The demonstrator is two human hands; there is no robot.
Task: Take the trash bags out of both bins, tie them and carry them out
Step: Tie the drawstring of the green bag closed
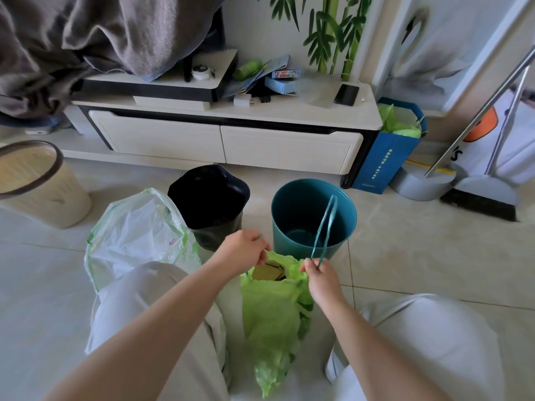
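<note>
Head view. The green trash bag (269,319) stands on the floor, near centre, between the person's knees, its mouth not yet closed. The left hand (244,251) pinches its rim. The right hand (320,277) pinches the teal drawstring (325,224), whose loop rises in front of the teal bin (285,235).

Risks, as judged:
- An uneven pull may snap the thin string or tear the film.
- The brown cardboard (267,272) at the mouth may pierce the bag or fall out if it tips.

Containers:
- The teal bin, far right, has no bag, and its bottom is not clear enough to judge.
- The black bin (215,235), far centre, has a dark interior and its contents cannot be told.
- The white trash bag (136,235), left, stands open and untied.
</note>
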